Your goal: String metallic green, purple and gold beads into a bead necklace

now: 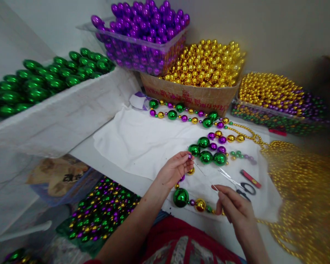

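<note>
My left hand (pixel 173 171) pinches a small purple bead (pixel 190 157) at its fingertips, just left of a cluster of large green beads (pixel 206 150). My right hand (pixel 233 206) pinches the near end of a thin needle or wire (pixel 206 176) that runs up to the left hand. A strand of green, gold and purple beads (pixel 194 202) lies between both hands on a white cloth (pixel 143 143). Small scissors (pixel 238 184) and a red lighter (pixel 250 178) lie just right of the hands.
A long bead strand (pixel 192 116) curves across the far cloth. Behind stand a clear tub of purple beads (pixel 143 33), a cardboard box of gold beads (pixel 206 69) and a white box of green beads (pixel 44 79). Gold bead ropes (pixel 305 190) pile at right; mixed strands (pixel 101 211) lie lower left.
</note>
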{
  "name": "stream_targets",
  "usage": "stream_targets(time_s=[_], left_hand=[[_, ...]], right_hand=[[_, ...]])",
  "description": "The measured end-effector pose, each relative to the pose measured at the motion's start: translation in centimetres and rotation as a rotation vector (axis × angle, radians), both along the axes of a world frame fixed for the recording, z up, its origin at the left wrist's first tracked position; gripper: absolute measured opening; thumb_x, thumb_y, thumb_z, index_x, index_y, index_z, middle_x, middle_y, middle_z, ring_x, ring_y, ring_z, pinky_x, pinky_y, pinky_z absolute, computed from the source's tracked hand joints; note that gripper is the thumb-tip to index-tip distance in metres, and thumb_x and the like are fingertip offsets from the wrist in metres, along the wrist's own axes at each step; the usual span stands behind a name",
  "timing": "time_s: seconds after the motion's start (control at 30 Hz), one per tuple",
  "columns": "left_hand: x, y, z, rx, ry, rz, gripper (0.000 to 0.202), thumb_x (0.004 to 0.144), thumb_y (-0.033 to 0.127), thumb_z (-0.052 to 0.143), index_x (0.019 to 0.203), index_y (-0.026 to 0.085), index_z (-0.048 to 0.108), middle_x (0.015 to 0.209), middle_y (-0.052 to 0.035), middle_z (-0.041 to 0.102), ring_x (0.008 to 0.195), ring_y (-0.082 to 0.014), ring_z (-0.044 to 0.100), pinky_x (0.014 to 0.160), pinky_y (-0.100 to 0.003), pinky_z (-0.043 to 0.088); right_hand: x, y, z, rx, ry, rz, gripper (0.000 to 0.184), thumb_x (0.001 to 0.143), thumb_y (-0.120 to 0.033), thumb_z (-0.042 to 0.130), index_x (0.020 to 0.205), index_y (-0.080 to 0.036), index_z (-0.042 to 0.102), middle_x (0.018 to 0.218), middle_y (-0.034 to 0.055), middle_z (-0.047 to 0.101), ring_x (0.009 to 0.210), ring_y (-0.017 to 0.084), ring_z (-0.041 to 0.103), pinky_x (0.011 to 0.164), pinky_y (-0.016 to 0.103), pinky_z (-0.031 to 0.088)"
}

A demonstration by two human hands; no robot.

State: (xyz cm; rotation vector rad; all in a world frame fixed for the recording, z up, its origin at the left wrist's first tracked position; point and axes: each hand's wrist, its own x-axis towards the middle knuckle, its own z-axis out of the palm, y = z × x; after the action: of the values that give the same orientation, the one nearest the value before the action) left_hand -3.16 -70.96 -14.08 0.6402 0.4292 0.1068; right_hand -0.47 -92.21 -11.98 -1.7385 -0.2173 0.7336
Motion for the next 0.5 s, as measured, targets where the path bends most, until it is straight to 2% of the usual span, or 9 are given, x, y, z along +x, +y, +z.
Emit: stream_targets(time_s=[0.1, 0.23, 0.27, 0.33, 0.4, 0.43, 0.5], left_hand=[[-0.1, -1.4, 1.0, 0.118, -0.009, -0.066, 0.014, 0.074, 0.019, 0.07, 0.085, 0.013, 0.063, 0.083, -0.0052, 0.066, 0.068, -0.0111, 0.06, 0.068, -0.024, 0.049], [-0.3, -2.6, 1.9, 0.399, 0.016, -0.084, 0.019, 0.081, 0.031, 0.063, 0.077, 0.012, 0.065, 0.076, -0.0051, 0.064, 0.068, -0.0126, 0.058, 0.067, -0.026, 0.046], [-0.3, -2.7, 2.0, 0.48, 0.015, -0.075, 0.02, 0.081, 0.031, 0.062, 0.076, 0.013, 0.066, 0.077, -0.0055, 0.064, 0.071, -0.0136, 0.058, 0.069, -0.026, 0.046], [-0.3, -2.9, 2.3, 0.642, -0.015, -0.049, 0.018, 0.079, 0.03, 0.064, 0.072, 0.013, 0.067, 0.084, -0.0069, 0.064, 0.081, -0.0163, 0.058, 0.076, -0.028, 0.044], [-0.3, -3.3, 2.6, 0.77, -0.071, -0.039, 0.017, 0.078, 0.028, 0.066, 0.068, 0.014, 0.067, 0.092, -0.0077, 0.063, 0.091, -0.0186, 0.058, 0.084, -0.029, 0.043], [-0.4, -3.5, 2.8, 0.812, -0.096, -0.045, 0.016, 0.078, 0.027, 0.066, 0.068, 0.014, 0.067, 0.095, -0.0079, 0.062, 0.094, -0.0193, 0.057, 0.087, -0.03, 0.042], [-0.4, -4.0, 3.2, 0.841, -0.121, -0.072, 0.015, 0.079, 0.026, 0.064, 0.069, 0.015, 0.069, 0.095, -0.0081, 0.062, 0.095, -0.0199, 0.057, 0.089, -0.031, 0.041]], right_hand=[[0.0, 2.0, -0.8, 0.037, -0.054, 0.031, 0.041, 0.088, -0.05, 0.047, 0.107, -0.015, 0.056, 0.057, -0.0014, 0.057, 0.045, 0.009, 0.039, 0.042, 0.02, 0.027], [0.2, 3.1, -2.5, 0.005, -0.22, 0.028, 0.043, 0.09, -0.052, 0.04, 0.111, -0.017, 0.054, 0.062, 0.0, 0.061, 0.042, 0.01, 0.042, 0.042, 0.021, 0.034], [0.4, 3.0, -2.9, 0.002, -0.295, 0.004, 0.045, 0.089, -0.053, 0.041, 0.112, -0.017, 0.055, 0.068, 0.002, 0.064, 0.046, 0.012, 0.048, 0.044, 0.022, 0.038], [0.8, 2.5, -3.2, -0.012, -0.49, -0.049, 0.046, 0.086, -0.054, 0.047, 0.115, -0.02, 0.059, 0.091, 0.007, 0.068, 0.07, 0.018, 0.061, 0.053, 0.024, 0.046], [1.1, 2.0, -2.9, -0.025, -0.655, -0.072, 0.043, 0.083, -0.052, 0.053, 0.115, -0.024, 0.062, 0.113, 0.0077, 0.063, 0.099, 0.023, 0.058, 0.063, 0.025, 0.049], [1.1, 1.8, -2.6, -0.013, -0.687, -0.058, 0.039, 0.083, -0.049, 0.054, 0.112, -0.026, 0.064, 0.114, 0.0069, 0.062, 0.104, 0.023, 0.055, 0.066, 0.026, 0.049], [1.1, 1.7, -1.9, 0.038, -0.628, -0.022, 0.027, 0.084, -0.045, 0.055, 0.097, -0.026, 0.069, 0.1, 0.0056, 0.066, 0.094, 0.021, 0.058, 0.067, 0.026, 0.047]])
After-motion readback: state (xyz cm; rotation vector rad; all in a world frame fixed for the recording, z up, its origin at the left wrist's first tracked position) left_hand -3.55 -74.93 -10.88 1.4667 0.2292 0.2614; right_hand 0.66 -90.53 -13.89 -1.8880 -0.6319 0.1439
